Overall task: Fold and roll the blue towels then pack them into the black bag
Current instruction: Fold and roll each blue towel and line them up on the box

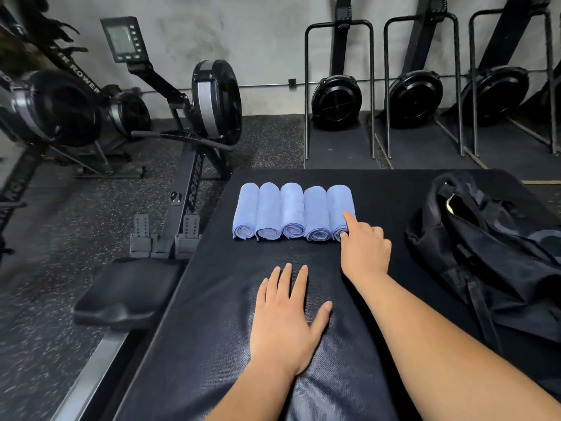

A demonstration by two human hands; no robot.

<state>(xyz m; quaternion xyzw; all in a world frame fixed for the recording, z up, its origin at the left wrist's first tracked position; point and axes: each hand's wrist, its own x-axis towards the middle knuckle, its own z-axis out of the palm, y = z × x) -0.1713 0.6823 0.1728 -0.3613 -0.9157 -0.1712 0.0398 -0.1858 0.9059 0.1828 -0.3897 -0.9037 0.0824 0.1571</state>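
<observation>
1. Grey concrete wall [261,41] and black speckled rubber floor [39,314] form the background. A black rowing machine with a grey-banded flywheel [214,101] stands at left, its black moulded seat [127,293] just beside the counter. Three more black rowers stored upright [337,98] stand in a row against the wall at right.
2. The black padded counter with a woven texture [212,344] fills the foreground and carries every task item.
3. Five light-blue cloth towels rolled into cylinders [293,211] lie side by side near the counter's far edge. Each touches its neighbour, and the spiral ends face the viewer.
4. The black soft fabric bag [491,253] lies slumped on the counter's right side, well apart from the towels, with its mouth gaping.
5. The left grip [285,323], a bare hand, rests palm down on the counter in front of the towels, with its fingers straight and spread.
6. The right grip [365,250] pinches the near end of the rightmost towel roll [338,202]. Its index finger lies along the roll's right side, its thumb meets the spiral end, and the other fingers are curled.
</observation>
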